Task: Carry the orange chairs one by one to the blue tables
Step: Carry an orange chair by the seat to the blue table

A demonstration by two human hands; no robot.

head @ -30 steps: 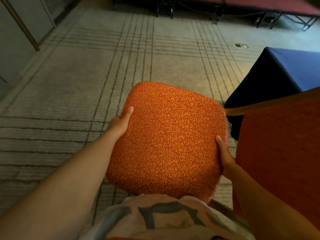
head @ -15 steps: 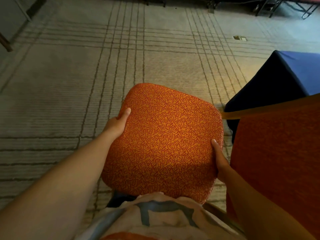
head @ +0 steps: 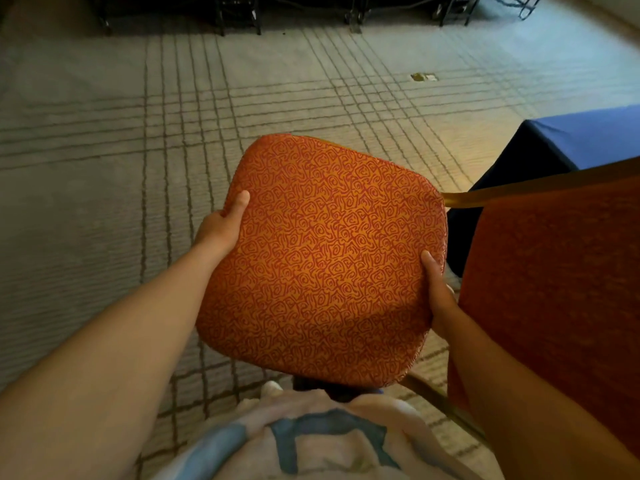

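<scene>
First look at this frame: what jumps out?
The orange chair seat with its swirl pattern fills the centre, and the left hand and right hand grip its side edges. A blue table sits at the right edge, on grey lined carpet.

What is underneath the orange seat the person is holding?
Only striped carpet around it, a gold frame bar and something dark at its near edge. The seat covers the chair legs and the fingers of the left hand and right hand; only thumbs show.
</scene>
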